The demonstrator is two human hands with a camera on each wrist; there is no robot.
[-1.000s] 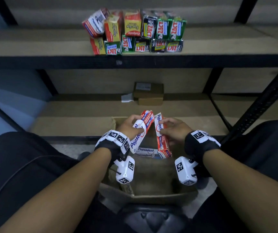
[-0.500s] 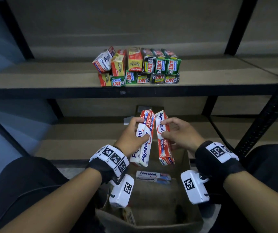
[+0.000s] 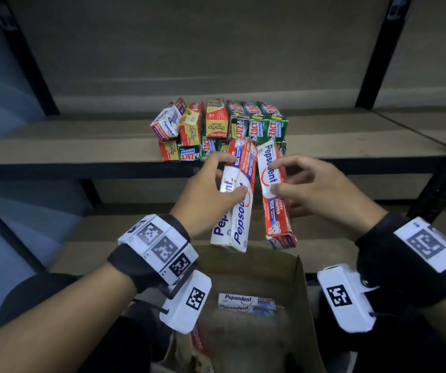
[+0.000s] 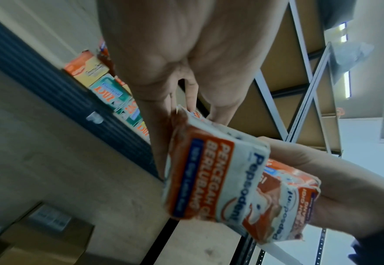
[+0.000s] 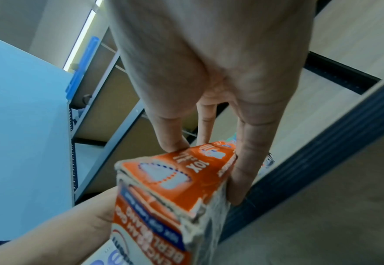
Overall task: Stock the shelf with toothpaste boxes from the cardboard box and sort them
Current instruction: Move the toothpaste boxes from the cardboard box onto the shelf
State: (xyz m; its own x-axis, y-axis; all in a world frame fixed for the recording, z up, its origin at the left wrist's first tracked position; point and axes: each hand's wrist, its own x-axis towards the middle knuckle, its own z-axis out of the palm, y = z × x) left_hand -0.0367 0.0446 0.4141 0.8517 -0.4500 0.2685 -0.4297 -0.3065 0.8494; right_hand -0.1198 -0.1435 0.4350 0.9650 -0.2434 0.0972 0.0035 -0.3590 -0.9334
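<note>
The left hand [image 3: 205, 195] grips two Pepsodent boxes [image 3: 234, 208], the right hand [image 3: 316, 189] pinches one Pepsodent box [image 3: 274, 195], above the cardboard box [image 3: 304, 305]; stacked boxes [image 3: 217, 127] crowd the far shelf [image 3: 81, 141].

The stacked toothpaste boxes [image 3: 216, 127] crowd the middle of the shelf [image 3: 68, 146] right up to its front edge; bare board runs wide toward both its ends, with black uprights [image 3: 375, 52] along the back.
</note>
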